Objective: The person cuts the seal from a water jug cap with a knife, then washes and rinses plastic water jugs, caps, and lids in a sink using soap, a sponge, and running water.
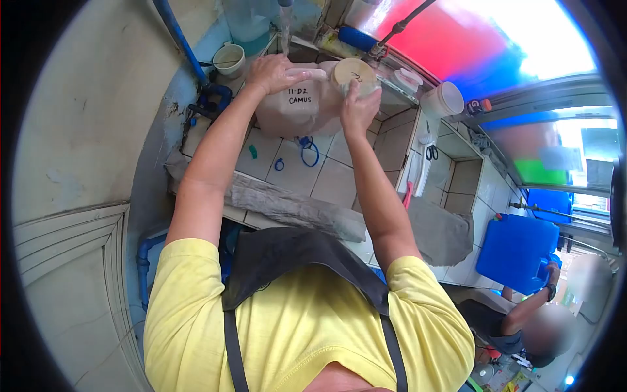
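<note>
White-tiled sink [336, 183]: translucent plastic jug [300, 114], twelve o'clock; left hand's [268, 73] fingers half-spread, holding ten-o'clock end; right hand's [360, 110], spread, holding three-o'clock end, touching round cream lid [346, 68].

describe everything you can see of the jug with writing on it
The jug is large, pale and cloudy, seemingly plastic, with a handle and a round yellowish lid, on and marked. Dark handwriting reads "11-D2 CAMUS". It is at the tiled sink; whether it's lifted is unclear. The left hand touches the handle, the right hand the lid's edge.
</note>
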A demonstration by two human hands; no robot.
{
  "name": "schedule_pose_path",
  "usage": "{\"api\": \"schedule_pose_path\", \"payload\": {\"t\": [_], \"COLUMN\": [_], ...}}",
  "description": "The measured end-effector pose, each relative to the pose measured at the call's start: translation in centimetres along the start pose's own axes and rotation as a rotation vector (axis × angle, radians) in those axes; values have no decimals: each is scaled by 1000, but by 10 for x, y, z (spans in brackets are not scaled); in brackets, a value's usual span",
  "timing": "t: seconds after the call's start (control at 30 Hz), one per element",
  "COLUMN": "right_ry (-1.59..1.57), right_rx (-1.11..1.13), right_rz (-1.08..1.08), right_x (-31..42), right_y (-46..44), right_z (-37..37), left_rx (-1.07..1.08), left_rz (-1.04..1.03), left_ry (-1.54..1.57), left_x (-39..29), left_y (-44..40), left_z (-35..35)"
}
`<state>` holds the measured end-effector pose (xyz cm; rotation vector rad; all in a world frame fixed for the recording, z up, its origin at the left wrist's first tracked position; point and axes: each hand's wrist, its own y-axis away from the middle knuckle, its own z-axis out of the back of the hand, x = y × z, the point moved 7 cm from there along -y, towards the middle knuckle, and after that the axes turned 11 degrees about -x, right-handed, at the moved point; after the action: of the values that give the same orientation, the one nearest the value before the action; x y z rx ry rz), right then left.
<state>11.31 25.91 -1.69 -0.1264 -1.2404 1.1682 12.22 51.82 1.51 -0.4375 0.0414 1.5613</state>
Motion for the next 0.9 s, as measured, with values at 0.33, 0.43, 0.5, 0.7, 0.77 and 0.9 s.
{"api": "schedule_pose_path", "payload": {"t": [0.33,0.43,0.5,0.7,0.77,0.9], "right_ry": [101,-20,-65,195,249,230], "right_rx": [676,831,758,1081,1030,981], "right_rz": [682,1029,1049,105,268,566], "right_x": [72,115,125,101,123,188], "right_y": [-40,16,28,9,5,-1], "right_z": [-22,-44,-62,-100,-97,-87], "left_rx": [-36,-147,-290,-273,120,344], "left_rz": [-172,-308,-368,584,550,349], "left_ry": [165,215,234,460,598,713], "left_x": [-1,-3,-13,62,52,24], "left_y": [1,-14,-13,19,25,43], "left_z": [-2,-5,0,-65,-54,-62]}}
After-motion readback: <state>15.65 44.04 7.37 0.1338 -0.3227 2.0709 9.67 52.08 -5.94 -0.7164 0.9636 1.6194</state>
